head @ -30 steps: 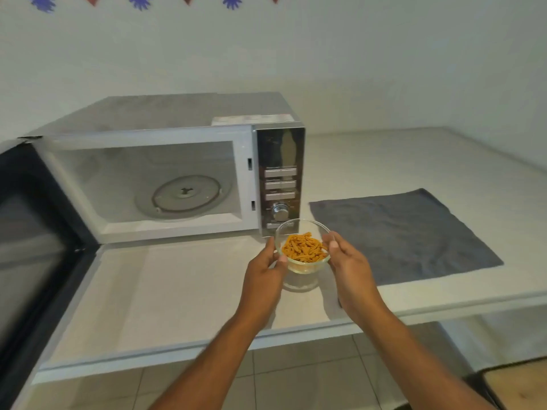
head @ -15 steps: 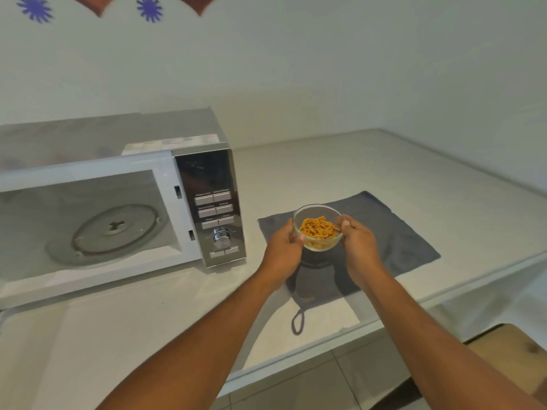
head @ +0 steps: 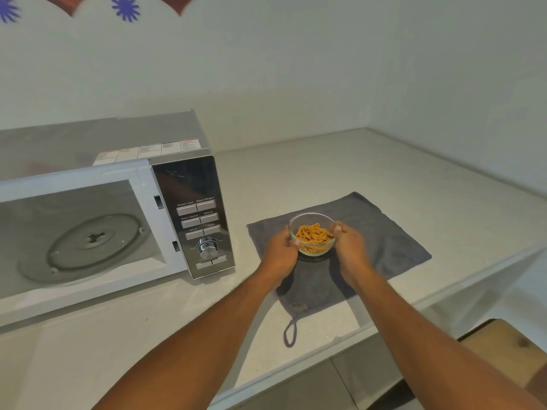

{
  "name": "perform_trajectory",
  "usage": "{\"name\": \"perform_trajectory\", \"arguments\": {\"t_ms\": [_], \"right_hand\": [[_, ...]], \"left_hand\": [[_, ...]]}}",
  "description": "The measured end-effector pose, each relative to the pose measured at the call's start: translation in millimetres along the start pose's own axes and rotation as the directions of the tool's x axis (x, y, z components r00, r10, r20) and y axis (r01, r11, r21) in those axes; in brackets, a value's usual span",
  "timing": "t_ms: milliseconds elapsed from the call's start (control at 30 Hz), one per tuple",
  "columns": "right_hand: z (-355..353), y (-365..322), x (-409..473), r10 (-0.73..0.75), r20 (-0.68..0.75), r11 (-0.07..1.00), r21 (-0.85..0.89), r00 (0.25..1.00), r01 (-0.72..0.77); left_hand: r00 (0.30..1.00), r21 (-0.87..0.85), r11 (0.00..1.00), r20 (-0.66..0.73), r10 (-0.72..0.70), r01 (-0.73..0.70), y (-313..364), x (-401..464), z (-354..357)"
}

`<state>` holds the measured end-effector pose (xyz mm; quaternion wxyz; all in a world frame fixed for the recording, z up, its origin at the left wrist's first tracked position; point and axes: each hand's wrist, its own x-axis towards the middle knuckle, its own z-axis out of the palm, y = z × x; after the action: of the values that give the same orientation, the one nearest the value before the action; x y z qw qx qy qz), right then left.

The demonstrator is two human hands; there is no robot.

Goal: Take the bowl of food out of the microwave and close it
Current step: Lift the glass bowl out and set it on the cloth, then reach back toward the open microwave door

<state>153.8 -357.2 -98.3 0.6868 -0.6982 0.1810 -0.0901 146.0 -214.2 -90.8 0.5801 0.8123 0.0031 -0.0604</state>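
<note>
Head view:
Bowl: the glass bowl [head: 312,235] of orange food is over the gray cloth [head: 381,232], right of the microwave [head: 124,208].
Left hand [head: 281,253]: holds the bowl's left side.
Right hand [head: 349,247]: holds its right side.
Microwave: open inside.

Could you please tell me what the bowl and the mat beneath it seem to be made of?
Bowl: clear and glossy, probably glass, possibly hard plastic; the orange food shows through its wall. Mat: a soft grey cloth, likely towelling, matte, with a limp edge and a hanging loop at the corner.
</note>
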Motion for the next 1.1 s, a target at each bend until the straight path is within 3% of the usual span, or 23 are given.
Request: {"name": "perform_trajectory", "arguments": {"t_ms": [167,367,700,933,1100], "right_hand": [[-5.6,1.1,0.7,-0.036,0.010,0.997,-0.062,0.999,0.037],[-16.7,-17.7,-50.6,-0.232,-0.152,0.970,-0.103,0.961,0.218],[35.7,-13.7,-168.1,-0.353,0.224,0.915,-0.119,0.908,0.385],[114.5,-13.5,-275.8,-0.407,0.465,0.848,-0.127,0.786,0.514],[162.1,-25.9,-358.3,-0.453,0.579,0.821,-0.024,0.678,0.570]], "left_hand": [[0.998,0.032,0.999,-0.054,0.022,-0.020,10.4,-16.9,-3.6],[0.951,0.018,0.996,-0.294,0.093,-0.092,-2.0,-54.4,-26.2],[0.880,-0.054,0.989,-0.465,0.097,-0.137,-22.8,-165.6,-102.3],[0.799,-0.098,0.984,-0.599,0.060,-0.147,-46.9,-268.3,-180.1],[0.714,-0.112,0.983,-0.699,0.025,-0.145,-62.1,-342.0,-230.8]]}}
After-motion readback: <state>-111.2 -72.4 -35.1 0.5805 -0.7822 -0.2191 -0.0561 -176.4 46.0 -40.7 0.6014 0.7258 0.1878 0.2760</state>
